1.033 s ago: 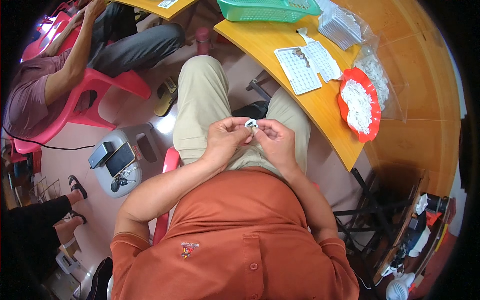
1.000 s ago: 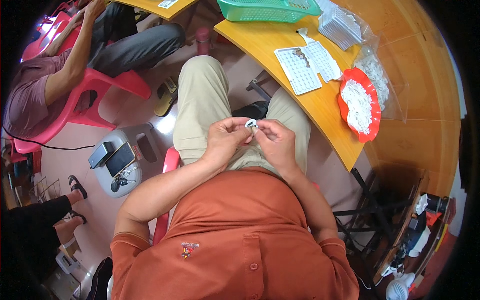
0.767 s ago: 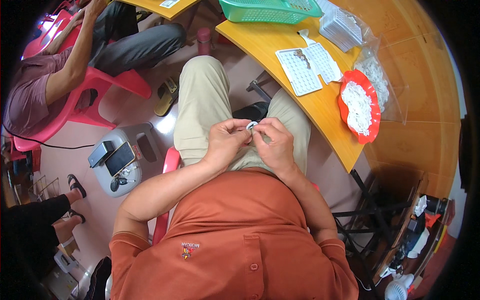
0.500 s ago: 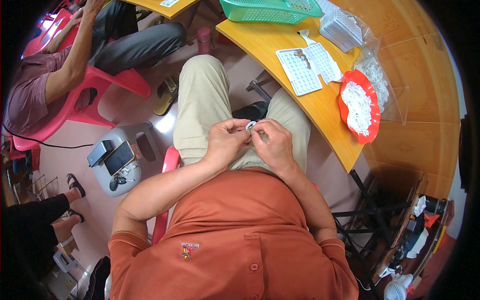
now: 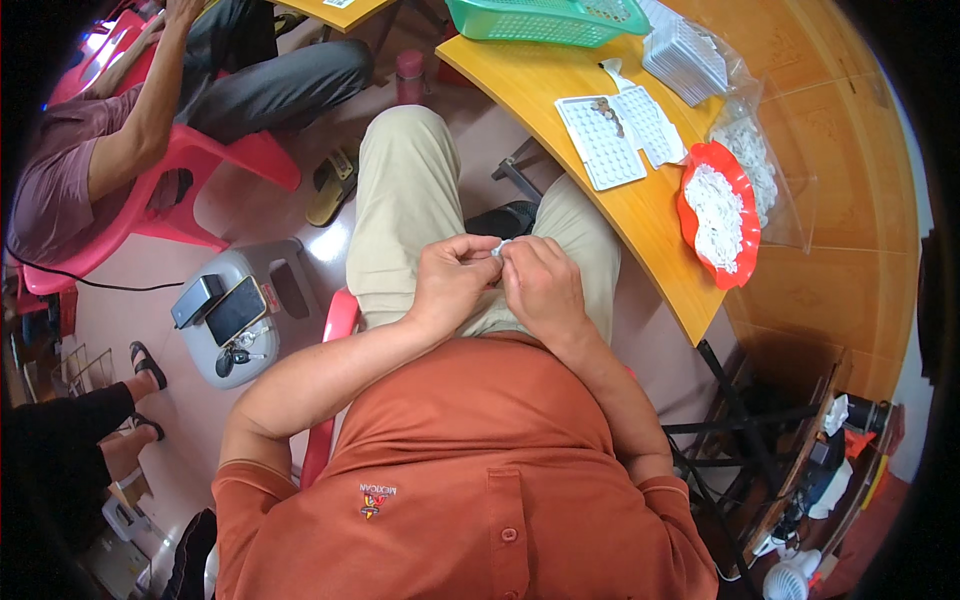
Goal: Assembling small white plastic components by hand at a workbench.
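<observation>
Two hands were seen in the head view, brought together over the lap, fingertips meeting. A small white piece point(image 5: 499, 250) was pinched between them, just above the knuckles and on the side away from the body. The left hand point(image 5: 452, 283) was curled, thumb and forefinger closed toward the piece; the right hand point(image 5: 541, 283) was likewise bent, its fingertips pressed to the same piece. So little of the piece was shown that its long axis could not be told, nor which hand bore more of it; both were equally near.

Beyond the right hand and out to its right, a yellow table point(image 5: 650, 230) was set, with a white gridded tray point(image 5: 604, 142), a red dish point(image 5: 719, 214) heaped with white bits, and a green basket point(image 5: 545, 18) farther off. To the left of the left hand, a grey stool point(image 5: 262, 300) was placed, carrying phones and keys. Farther left, another person was seated on a red chair point(image 5: 190, 170).
</observation>
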`<state>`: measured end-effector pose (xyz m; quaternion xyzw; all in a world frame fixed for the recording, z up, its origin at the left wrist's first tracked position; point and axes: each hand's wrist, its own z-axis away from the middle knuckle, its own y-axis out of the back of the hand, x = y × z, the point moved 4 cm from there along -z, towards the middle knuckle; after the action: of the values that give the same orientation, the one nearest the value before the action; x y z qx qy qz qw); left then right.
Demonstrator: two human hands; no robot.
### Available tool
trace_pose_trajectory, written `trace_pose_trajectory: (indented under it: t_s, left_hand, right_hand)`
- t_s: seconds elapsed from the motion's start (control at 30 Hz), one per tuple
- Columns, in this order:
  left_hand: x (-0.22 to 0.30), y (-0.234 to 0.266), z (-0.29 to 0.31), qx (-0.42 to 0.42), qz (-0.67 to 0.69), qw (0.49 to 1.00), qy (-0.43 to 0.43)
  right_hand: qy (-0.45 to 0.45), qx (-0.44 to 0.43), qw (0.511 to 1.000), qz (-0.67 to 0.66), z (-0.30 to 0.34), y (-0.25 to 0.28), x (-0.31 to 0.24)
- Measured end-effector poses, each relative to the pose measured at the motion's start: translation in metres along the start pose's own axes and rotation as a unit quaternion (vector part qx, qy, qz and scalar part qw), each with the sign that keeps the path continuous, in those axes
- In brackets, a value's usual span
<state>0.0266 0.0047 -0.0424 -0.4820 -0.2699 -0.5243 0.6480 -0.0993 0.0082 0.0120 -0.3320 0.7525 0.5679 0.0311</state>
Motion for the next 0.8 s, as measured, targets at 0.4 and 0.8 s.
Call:
trace_pose_trajectory:
  t_s: [0.4,0.8]
  left_hand:
    - [0.006,-0.001,0.003,0.005,-0.026,1.0,0.01]
    - [0.002,-0.002,0.001,-0.029,0.042,0.998,0.026]
  right_hand:
    - [-0.309,-0.062,0.883,-0.349,0.006,-0.013,0.041]
    - [-0.381,-0.077,0.71,-0.587,0.017,-0.021,0.055]
